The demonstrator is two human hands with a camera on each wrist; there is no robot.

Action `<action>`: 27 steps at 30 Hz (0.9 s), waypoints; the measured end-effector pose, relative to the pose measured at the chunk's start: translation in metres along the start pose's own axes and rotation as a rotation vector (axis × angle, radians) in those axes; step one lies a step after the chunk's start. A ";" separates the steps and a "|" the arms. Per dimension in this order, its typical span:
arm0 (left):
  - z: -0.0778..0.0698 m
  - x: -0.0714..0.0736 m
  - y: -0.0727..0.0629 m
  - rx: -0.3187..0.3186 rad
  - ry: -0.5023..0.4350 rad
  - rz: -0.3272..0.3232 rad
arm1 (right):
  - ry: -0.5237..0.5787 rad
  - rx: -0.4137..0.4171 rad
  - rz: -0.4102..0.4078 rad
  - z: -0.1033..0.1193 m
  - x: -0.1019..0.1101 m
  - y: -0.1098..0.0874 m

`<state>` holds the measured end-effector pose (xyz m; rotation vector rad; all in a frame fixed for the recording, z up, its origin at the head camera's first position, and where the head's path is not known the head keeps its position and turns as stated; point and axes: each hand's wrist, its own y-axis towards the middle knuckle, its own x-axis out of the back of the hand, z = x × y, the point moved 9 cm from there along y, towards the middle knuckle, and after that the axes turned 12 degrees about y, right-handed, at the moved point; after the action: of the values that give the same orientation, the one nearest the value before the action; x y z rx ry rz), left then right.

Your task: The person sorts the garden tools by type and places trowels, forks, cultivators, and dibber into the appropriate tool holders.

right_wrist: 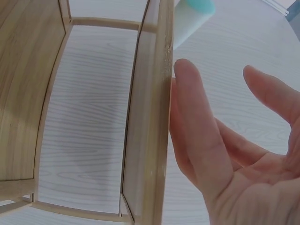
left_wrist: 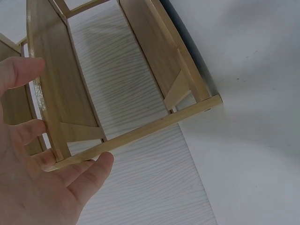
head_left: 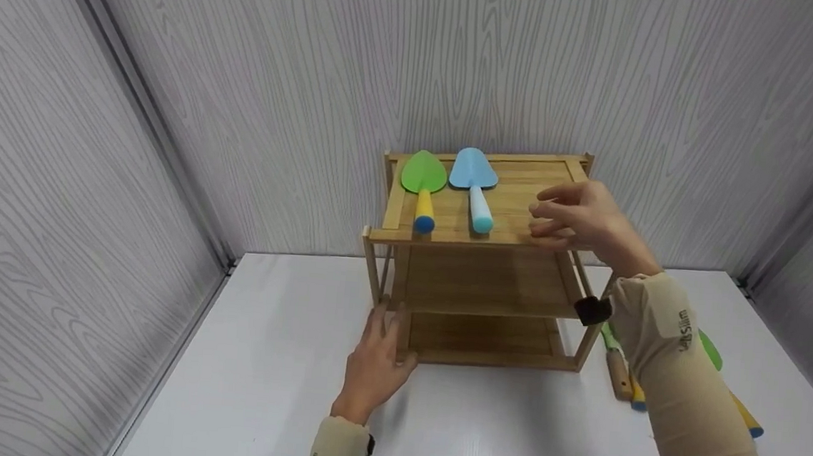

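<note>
A wooden three-tier shelf (head_left: pixel 490 305) stands on the white table. On its top board lie a green toy trowel (head_left: pixel 424 172) with a yellow handle and a light blue toy trowel (head_left: pixel 473 170), handles toward me. My left hand (head_left: pixel 376 369) rests its spread fingers against the shelf's front left post, which the left wrist view shows close up beside the fingers (left_wrist: pixel 96 176). Over the right part of the top board is my right hand (head_left: pixel 579 218), thumb and fingers apart, holding nothing. The blue trowel's handle end (right_wrist: pixel 194 18) shows past those fingertips in the right wrist view.
Right of the shelf, partly behind my right sleeve, lie a wooden-handled tool (head_left: pixel 618 371), a yellow handle with a blue end (head_left: pixel 638 396) and another green-and-yellow tool (head_left: pixel 747 415). Wood-grain panels (head_left: pixel 300 106) enclose the table (head_left: pixel 282 362) at the back and sides.
</note>
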<state>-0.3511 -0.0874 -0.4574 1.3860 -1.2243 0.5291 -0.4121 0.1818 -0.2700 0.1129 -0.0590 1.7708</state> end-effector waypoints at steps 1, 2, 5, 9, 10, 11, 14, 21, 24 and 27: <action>0.000 0.000 0.000 0.007 -0.001 0.011 | 0.001 0.002 0.005 0.000 0.001 -0.001; -0.001 0.000 0.000 0.010 -0.004 0.017 | -0.003 0.005 0.008 -0.001 0.004 -0.003; -0.003 0.000 0.002 0.000 -0.015 0.022 | -0.006 0.011 -0.006 -0.004 0.013 -0.008; -0.006 0.001 0.004 -0.029 -0.031 0.008 | 0.051 0.017 -0.027 -0.010 0.026 -0.015; -0.006 0.001 0.004 -0.034 -0.035 0.005 | 0.075 0.019 -0.028 -0.011 0.028 -0.016; -0.006 0.000 0.004 -0.036 -0.035 0.003 | 0.090 0.022 -0.028 -0.013 0.030 -0.018; -0.006 -0.001 0.005 -0.041 -0.033 0.000 | 0.124 0.029 -0.030 -0.015 0.035 -0.023; -0.003 -0.002 0.003 -0.030 -0.039 0.006 | 0.086 0.053 -0.016 -0.021 0.038 -0.036; -0.003 -0.002 0.004 -0.030 -0.044 0.001 | 0.059 0.050 -0.026 -0.025 0.040 -0.042; -0.004 -0.001 0.004 -0.036 -0.049 -0.001 | 0.046 0.047 -0.034 -0.030 0.044 -0.047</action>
<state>-0.3537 -0.0823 -0.4552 1.3762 -1.2671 0.4727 -0.3762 0.2368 -0.2959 0.1062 0.0176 1.7408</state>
